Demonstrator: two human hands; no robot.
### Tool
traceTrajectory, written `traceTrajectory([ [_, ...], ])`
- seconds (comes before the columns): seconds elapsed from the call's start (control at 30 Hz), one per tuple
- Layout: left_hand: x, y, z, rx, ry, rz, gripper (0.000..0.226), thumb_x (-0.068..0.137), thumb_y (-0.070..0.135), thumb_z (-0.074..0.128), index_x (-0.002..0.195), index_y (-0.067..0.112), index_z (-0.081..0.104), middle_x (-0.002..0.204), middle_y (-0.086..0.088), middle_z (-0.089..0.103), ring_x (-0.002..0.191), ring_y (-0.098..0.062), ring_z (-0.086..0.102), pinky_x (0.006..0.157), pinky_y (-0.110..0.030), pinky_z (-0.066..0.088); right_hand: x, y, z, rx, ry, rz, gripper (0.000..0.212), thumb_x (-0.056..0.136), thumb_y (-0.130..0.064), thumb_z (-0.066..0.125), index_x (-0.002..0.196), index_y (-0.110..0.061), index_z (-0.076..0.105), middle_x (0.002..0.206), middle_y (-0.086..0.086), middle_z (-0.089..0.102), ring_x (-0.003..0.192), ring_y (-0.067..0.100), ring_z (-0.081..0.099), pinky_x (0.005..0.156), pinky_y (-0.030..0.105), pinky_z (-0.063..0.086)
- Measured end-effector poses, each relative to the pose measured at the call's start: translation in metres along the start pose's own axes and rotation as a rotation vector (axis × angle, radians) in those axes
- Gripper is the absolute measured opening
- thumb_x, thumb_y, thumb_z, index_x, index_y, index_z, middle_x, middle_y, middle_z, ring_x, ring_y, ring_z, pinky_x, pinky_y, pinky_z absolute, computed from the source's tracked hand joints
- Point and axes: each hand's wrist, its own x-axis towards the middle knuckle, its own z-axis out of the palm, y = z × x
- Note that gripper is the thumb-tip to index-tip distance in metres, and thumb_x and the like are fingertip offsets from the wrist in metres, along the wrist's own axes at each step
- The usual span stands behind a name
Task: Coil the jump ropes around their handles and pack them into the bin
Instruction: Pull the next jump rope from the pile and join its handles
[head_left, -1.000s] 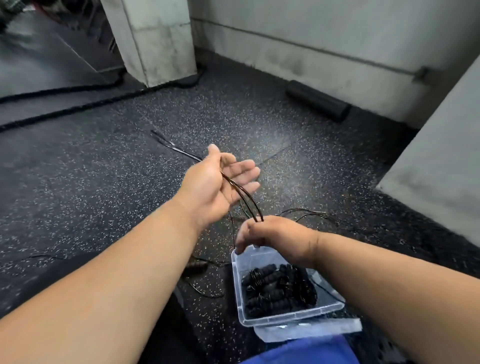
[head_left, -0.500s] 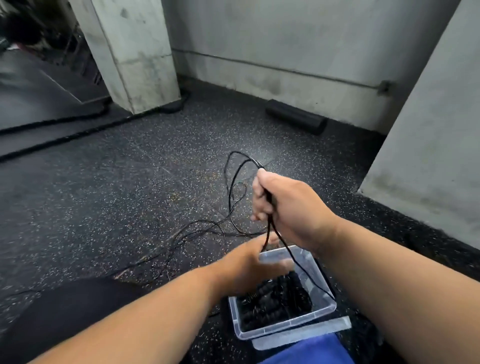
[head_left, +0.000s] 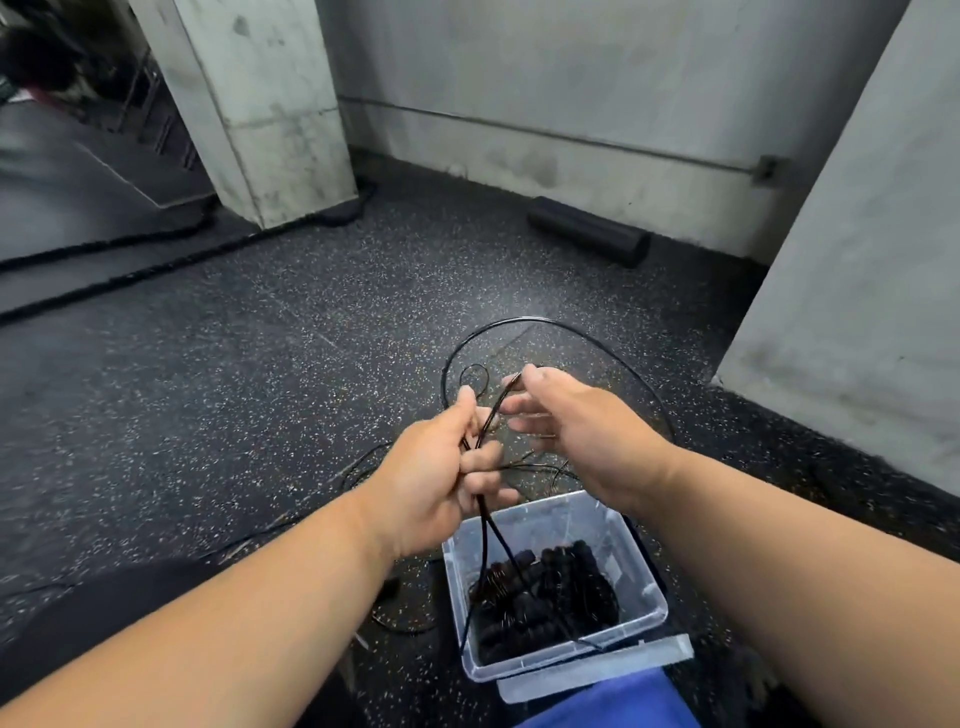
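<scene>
Black thin jump rope held up above the floor, just beyond the bin. Left hand clenched round several strands of it; strands drop from the fist down into the bin, running roughly near-to-far, slightly tilted. Right hand at the upper end of the same bundle, fingers loosely spread, thumb and forefinger seem to pinch a strand near the top; not fully clear. One big loop arcs up and over past the right hand, then falls away behind the right wrist. Small loop just left of the fingertips. Loose slack trails on the floor to the left of the bin, under the left forearm.

Clear plastic bin on the floor below both wrists, open top, long axis angled away to the right. Coiled ropes already piled inside, black, handles not told apart. Clear lid flat under the bin's near edge, touching it. Blue fabric at the bottom edge, overlapping the lid.

Speckled black rubber floor. Black foam roller against the far wall, well apart. Thick black rope running past the concrete pillar at far left. Grey wall block close on the right.
</scene>
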Motion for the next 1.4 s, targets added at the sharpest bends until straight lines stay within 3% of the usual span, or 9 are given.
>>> traceTrajectory([
  [0.17,-0.002,0.010,-0.007,-0.208,-0.105,0.077,0.038,0.107,0.051,0.045,0.092,0.019,0.059,0.060,0.009,0.026,0.048,-0.008,0.028,0.055,-0.025,0.044,-0.004,0.010,0.005,0.156,-0.306,0.039,0.045,0.094,-0.028,0.046,0.132,-0.016,0.067,0.133,0.015,0.068,0.125,0.032,0.062,0.114,0.055,0.039],
  [0.3,0.000,0.039,-0.023,-0.482,-0.064,0.171,0.038,0.110,0.043,0.045,0.088,0.014,0.057,0.069,0.007,0.027,0.056,-0.008,0.029,0.064,-0.022,0.041,-0.021,0.036,0.027,-0.174,-0.687,0.096,0.034,0.096,-0.026,0.048,0.119,-0.016,0.071,0.123,0.002,0.074,0.123,0.016,0.064,0.111,0.042,0.038],
  [0.43,0.005,0.058,-0.045,-0.404,0.110,0.262,0.031,0.111,0.041,0.043,0.096,0.017,0.056,0.075,0.001,0.049,0.067,-0.015,0.054,0.087,-0.039,0.053,-0.028,0.020,0.033,-0.471,-0.410,0.060,0.055,0.111,-0.044,0.036,0.083,-0.009,0.068,0.085,0.004,0.077,0.080,0.010,0.068,0.088,0.025,0.053],
  [0.6,-0.001,0.022,-0.049,0.383,0.010,0.192,0.044,0.096,0.024,0.051,0.138,0.029,0.058,0.131,0.001,0.072,0.125,-0.021,0.063,0.104,-0.044,0.045,-0.009,-0.004,0.031,0.210,-0.127,0.007,0.044,0.111,-0.042,0.038,0.075,-0.016,0.047,0.062,0.004,0.040,0.059,0.021,0.046,0.080,0.047,0.055],
  [0.77,-0.001,-0.058,-0.030,1.068,-0.288,-0.020,0.054,0.087,0.029,0.067,0.133,0.053,0.055,0.124,-0.006,0.072,0.092,-0.019,0.060,0.087,-0.042,0.053,-0.005,-0.029,0.034,0.397,-0.141,-0.006,0.044,0.110,-0.045,0.036,0.074,-0.021,0.044,0.060,-0.001,0.027,0.053,0.016,0.030,0.062,0.032,0.040],
  [0.87,0.002,-0.080,-0.025,1.148,-0.262,-0.077,0.034,0.093,0.052,0.048,0.124,0.050,0.060,0.110,0.007,0.069,0.091,-0.022,0.062,0.097,-0.050,0.054,-0.007,-0.034,0.040,0.345,-0.142,-0.023,0.043,0.111,-0.043,0.034,0.077,-0.019,0.044,0.060,0.000,0.030,0.052,0.015,0.034,0.064,0.032,0.045],
  [1.0,0.003,-0.063,-0.024,1.328,-0.302,0.011,0.042,0.114,0.040,0.032,0.117,0.026,0.071,0.106,-0.005,0.073,0.088,-0.021,0.064,0.094,-0.045,0.057,-0.010,-0.034,0.039,0.290,-0.143,-0.040,0.043,0.111,-0.041,0.036,0.086,-0.012,0.055,0.061,0.006,0.048,0.057,0.020,0.050,0.075,0.040,0.049],
  [1.17,-0.001,-0.034,-0.032,1.066,-0.191,0.148,0.036,0.111,0.045,0.044,0.103,0.023,0.071,0.075,0.002,0.072,0.064,-0.017,0.061,0.068,-0.036,0.053,-0.012,-0.024,0.008,0.227,-0.236,0.052,0.031,0.110,-0.033,0.044,0.109,-0.009,0.064,0.085,0.013,0.064,0.075,0.023,0.062,0.072,0.035,0.051],
  [1.4,-0.006,-0.017,-0.032,1.325,-0.175,0.239,0.035,0.110,0.045,0.049,0.090,0.026,0.072,0.056,0.016,0.055,0.051,0.001,0.044,0.053,-0.020,0.037,-0.018,-0.007,-0.023,-0.108,-0.218,0.030,0.032,0.108,-0.036,0.049,0.107,-0.009,0.065,0.096,0.009,0.073,0.082,0.019,0.062,0.065,0.029,0.049],
])
